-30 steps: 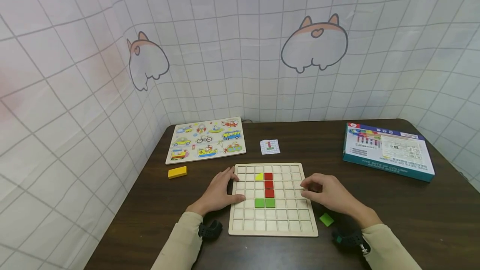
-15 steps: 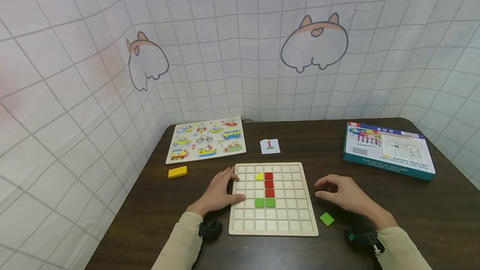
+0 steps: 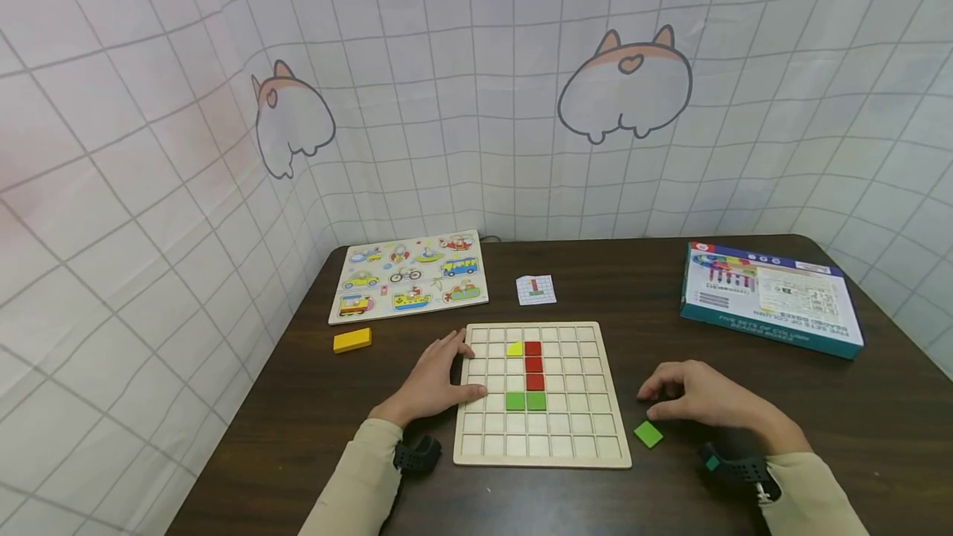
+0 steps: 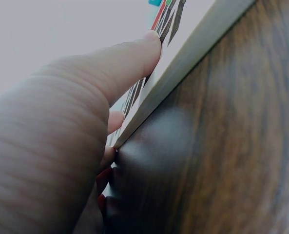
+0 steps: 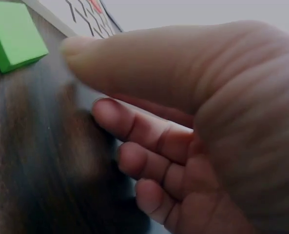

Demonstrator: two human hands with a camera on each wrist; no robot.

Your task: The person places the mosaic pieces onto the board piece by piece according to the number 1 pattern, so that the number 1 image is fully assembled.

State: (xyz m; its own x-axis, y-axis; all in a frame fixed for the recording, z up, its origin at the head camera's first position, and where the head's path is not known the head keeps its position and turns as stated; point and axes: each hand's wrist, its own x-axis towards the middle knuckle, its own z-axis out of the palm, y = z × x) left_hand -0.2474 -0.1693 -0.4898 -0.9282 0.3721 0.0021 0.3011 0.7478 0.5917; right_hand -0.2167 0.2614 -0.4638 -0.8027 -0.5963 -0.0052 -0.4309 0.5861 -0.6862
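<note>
A pale wooden grid board (image 3: pixel 573 427) lies flat on the table. Its cells hold one yellow tile (image 3: pixel 514 349) with a slanted corner, red tiles (image 3: pixel 533 365) in a column and two green tiles (image 3: pixel 525 401) below. My left hand (image 3: pixel 432 383) rests on the board's left edge, its thumb (image 4: pixel 134 61) lying extended on top and the fingers along the side. Right of the board lies a loose green square tile (image 3: pixel 648 434). Just above that tile hovers my right hand (image 3: pixel 703 394), fingers loosely bent, nothing between thumb and fingertips; the right wrist view shows the tile (image 5: pixel 17 35) apart from the thumb.
A small paper card (image 3: pixel 536 290) with a coloured grid pattern lies behind the board. Back left are a picture puzzle board (image 3: pixel 409 277) and a yellow block (image 3: pixel 352 341). A flat teal-edged box (image 3: pixel 770 300) sits back right. A gridded curtain (image 3: pixel 476 89) surrounds the table.
My right hand has moved away from the board's right edge, rightward and then down toward the loose green tile. The left hand and the board have stayed in place.
</note>
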